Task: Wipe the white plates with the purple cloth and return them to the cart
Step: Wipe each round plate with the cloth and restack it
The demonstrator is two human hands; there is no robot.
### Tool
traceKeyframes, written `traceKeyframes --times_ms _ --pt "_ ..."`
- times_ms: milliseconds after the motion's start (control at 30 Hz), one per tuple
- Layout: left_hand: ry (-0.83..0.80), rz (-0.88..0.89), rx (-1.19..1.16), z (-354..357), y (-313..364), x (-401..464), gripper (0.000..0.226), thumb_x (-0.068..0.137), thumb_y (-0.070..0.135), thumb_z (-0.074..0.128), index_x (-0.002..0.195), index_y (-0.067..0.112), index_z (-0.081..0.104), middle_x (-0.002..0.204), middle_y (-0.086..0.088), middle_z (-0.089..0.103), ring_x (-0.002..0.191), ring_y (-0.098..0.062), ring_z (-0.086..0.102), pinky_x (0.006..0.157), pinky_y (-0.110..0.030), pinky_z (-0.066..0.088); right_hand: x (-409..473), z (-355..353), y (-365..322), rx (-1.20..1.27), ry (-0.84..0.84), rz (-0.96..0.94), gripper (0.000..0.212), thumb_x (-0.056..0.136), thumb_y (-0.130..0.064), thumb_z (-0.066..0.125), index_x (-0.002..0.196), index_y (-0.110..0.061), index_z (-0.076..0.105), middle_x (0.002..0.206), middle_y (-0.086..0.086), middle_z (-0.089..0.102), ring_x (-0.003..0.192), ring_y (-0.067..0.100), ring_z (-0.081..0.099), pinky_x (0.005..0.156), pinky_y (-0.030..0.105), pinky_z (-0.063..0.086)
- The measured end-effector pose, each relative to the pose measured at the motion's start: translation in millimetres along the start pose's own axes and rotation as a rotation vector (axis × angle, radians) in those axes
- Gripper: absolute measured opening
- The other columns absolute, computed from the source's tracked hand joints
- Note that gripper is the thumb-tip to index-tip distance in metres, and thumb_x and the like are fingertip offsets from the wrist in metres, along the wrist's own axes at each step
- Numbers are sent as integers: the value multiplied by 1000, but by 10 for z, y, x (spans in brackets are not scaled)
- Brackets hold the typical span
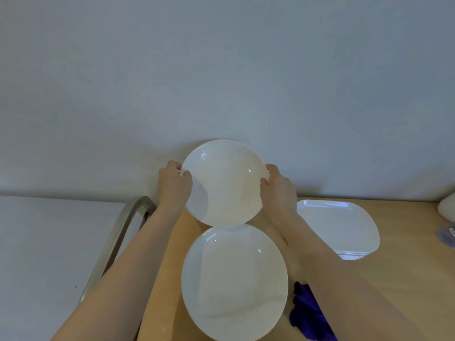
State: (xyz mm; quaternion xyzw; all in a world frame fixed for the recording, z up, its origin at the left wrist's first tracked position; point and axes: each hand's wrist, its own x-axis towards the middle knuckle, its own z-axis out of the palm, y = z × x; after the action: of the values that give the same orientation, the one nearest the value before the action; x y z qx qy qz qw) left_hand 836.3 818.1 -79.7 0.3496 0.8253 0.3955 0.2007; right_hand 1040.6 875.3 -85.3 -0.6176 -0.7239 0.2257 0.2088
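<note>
Both hands hold a round white plate (225,183) up over the far end of the wooden cart top (394,279). My left hand (173,184) grips its left rim and my right hand (279,187) grips its right rim, thumbs on the face. A second round white plate (234,281) lies flat on the cart top just below the held one. The purple cloth (307,313) lies crumpled on the wood to the right of that plate, partly hidden under my right forearm.
A stack of white rectangular plates (344,227) sits at the right on the cart top. A metal cart handle (115,239) curves along the left edge. A white object (446,207) and a purple-tinted item (445,236) sit at the far right. A plain wall stands behind.
</note>
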Motion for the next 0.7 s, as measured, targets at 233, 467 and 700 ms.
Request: traceKeyframes --times_ms 233,467,700 --pt "11 20 17 101 -103 207 24 92 11 45 116 9 50 115 -14 53 90 -25 51 72 -33 42 64 255 75 12 31 27 29 96 -15 42 125 -16 43 93 8 64 85 32 59 65 37 45" --pt "51 69 -3 89 -162 183 22 92 3 42 107 14 52 108 -8 54 87 -21 51 69 -30 41 64 282 114 59 63 21 32 95 -16 42 126 -20 46 87 2 61 84 30 58 68 38 46" --pt "0 80 -5 -3 -198 -54 20 93 4 44 105 16 54 92 4 57 81 -15 54 63 -24 40 -125 87 177 89 80 17 33 90 -14 42 119 -24 54 67 -11 49 73 24 54 63 35 45"
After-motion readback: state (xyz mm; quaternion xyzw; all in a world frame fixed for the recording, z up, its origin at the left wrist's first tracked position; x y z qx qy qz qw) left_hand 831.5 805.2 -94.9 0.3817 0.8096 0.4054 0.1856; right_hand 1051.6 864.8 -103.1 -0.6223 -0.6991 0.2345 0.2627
